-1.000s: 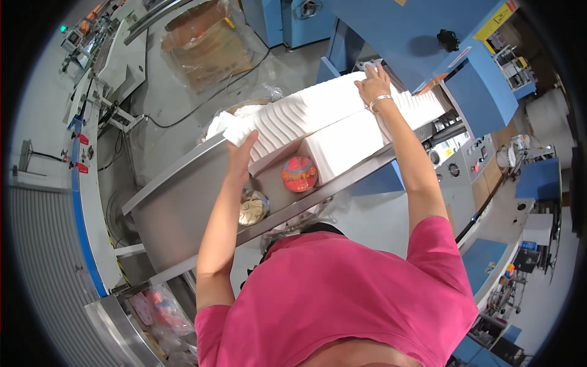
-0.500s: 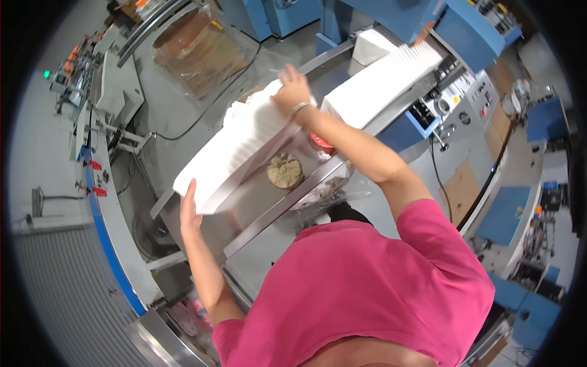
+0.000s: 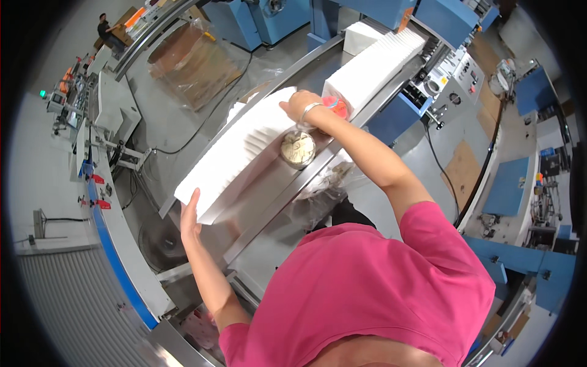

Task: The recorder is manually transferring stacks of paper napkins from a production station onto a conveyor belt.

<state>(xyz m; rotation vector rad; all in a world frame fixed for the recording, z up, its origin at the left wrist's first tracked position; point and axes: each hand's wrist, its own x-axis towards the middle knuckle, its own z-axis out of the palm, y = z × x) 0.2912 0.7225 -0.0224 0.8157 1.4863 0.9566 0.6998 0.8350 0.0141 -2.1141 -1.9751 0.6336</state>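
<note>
A long row of thin white sheets (image 3: 238,144), packed on edge, lies along a metal trough (image 3: 235,214) in front of me. At its near left end my left hand (image 3: 191,215) presses against the sheets, thumb up along the end; its other fingers are mostly hidden. My right hand (image 3: 303,105) grips the far right end with bent fingers, a bracelet at its wrist. Close beside the row sits a round tub (image 3: 298,148) with pale, crumpled contents. A red round thing (image 3: 336,107) lies just beyond my right wrist, partly covered.
Further along the trough stand a second white row (image 3: 378,64) and a white block (image 3: 362,38), by blue machinery (image 3: 452,21). Plastic-wrapped brown material (image 3: 195,64) lies on the floor beyond, near a black cable. Far left, a person (image 3: 110,35) stands by boxes.
My right hand has come down from above the row to its right end, and its fingers have bent in. The sheets look straighter and more even. My left hand stays at the left end.
</note>
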